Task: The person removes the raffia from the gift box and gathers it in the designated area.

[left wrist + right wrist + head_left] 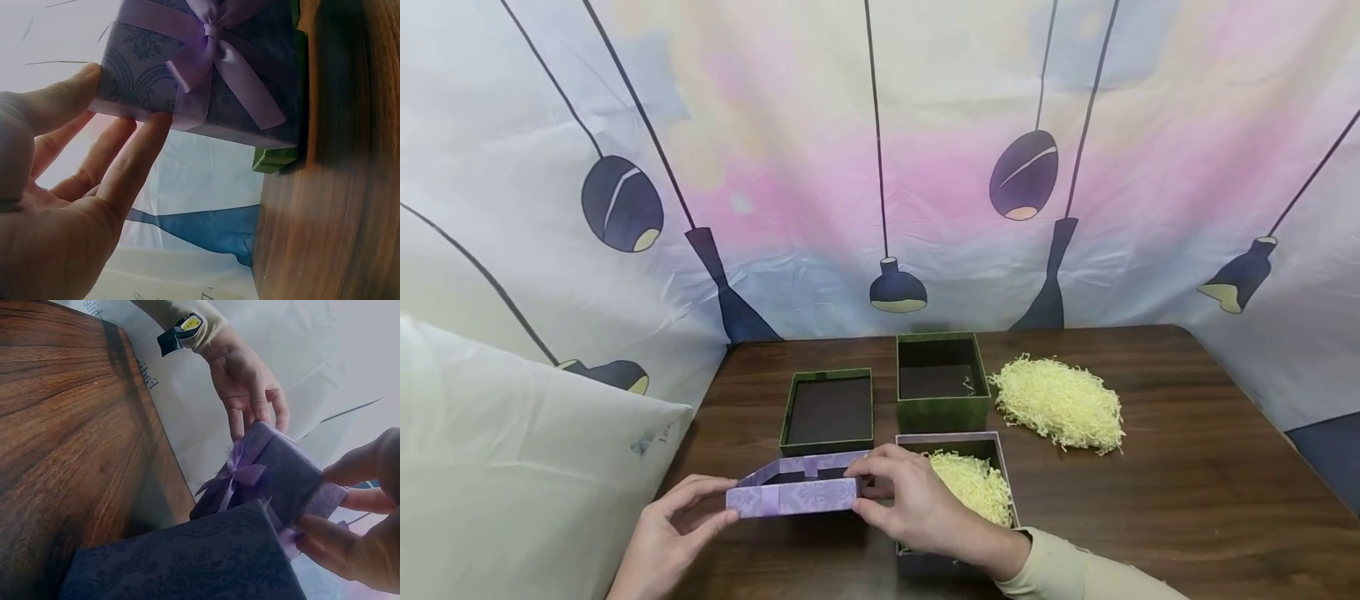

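Observation:
A purple patterned box lid (805,497) is held tilted above the table, its hollow side partly visible in the head view. A ribbon bow (212,37) sits on its outer face. My left hand (673,529) pinches the lid's left end between thumb and fingers. At the right end, my right hand (917,496) grips it with thumb and fingertips. Just right of the lid stands a matching purple box (187,556), holding yellow shredded paper (973,483); my right hand and forearm cover part of it.
Behind are an open green box (943,414) and a shallow green lid (787,417). A heap of yellow shredded paper (1060,404) lies right of them on the brown wooden table (1150,500). A printed curtain (820,167) hangs behind the table.

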`<state>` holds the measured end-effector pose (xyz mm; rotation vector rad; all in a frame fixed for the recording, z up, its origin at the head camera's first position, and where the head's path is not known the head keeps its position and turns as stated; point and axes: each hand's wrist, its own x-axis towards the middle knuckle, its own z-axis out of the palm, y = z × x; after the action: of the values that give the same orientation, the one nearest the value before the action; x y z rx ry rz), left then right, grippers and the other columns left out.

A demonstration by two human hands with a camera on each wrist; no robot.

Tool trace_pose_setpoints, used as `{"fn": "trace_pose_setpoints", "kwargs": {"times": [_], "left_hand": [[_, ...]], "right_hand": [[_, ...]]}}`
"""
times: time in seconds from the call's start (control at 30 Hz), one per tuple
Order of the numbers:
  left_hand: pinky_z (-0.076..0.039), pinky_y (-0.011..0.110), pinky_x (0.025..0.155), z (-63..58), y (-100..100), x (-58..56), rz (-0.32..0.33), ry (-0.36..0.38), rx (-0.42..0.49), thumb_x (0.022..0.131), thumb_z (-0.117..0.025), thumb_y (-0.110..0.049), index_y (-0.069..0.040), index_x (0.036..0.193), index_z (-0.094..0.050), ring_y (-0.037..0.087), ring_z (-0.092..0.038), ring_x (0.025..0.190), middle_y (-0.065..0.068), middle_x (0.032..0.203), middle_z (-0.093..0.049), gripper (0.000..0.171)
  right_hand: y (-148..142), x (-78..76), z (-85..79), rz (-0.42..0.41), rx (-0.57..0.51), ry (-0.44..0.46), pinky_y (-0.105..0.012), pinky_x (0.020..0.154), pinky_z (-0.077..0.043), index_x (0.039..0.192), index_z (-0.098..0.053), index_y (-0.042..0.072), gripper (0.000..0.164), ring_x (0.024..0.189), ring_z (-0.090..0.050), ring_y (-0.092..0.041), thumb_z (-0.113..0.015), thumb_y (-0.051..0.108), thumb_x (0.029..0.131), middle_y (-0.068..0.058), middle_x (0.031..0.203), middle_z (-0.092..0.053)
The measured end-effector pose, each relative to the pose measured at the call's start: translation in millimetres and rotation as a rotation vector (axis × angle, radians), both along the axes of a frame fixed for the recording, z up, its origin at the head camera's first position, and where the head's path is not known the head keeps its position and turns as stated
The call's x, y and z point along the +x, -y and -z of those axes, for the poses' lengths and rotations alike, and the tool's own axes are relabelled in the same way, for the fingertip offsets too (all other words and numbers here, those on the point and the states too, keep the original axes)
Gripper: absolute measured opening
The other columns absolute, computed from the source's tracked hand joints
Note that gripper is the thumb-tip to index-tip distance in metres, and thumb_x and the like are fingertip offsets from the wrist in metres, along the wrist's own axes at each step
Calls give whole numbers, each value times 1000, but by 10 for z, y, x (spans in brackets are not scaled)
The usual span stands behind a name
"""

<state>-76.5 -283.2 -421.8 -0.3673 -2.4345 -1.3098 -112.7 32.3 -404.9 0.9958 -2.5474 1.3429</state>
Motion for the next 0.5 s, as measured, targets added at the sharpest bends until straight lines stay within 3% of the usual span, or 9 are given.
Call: {"fn": "trace_pose_setpoints", "kwargs": {"times": [0.23, 0.5], "left_hand": [[-58, 20, 72, 27, -1, 17, -26, 27, 2, 71, -82, 7, -5, 104, -70, 0, -64, 88, -2, 96, -66, 37], [-58, 19, 72, 79, -8, 35, -1, 25, 2, 71, -81, 7, -4, 105, -70, -1, -63, 89, -3, 97, -66, 37]], "right_hand": [[29, 14, 11, 0, 29, -22, -22, 83, -55, 111, -70, 16, 28, 98, -63, -18, -74, 13, 84, 3, 107, -63], [27, 41, 33, 21, 126, -46, -24, 84, -48, 108, -71, 22, 26, 98, -58, -8, -75, 19, 83, 8, 103, -63]]}}
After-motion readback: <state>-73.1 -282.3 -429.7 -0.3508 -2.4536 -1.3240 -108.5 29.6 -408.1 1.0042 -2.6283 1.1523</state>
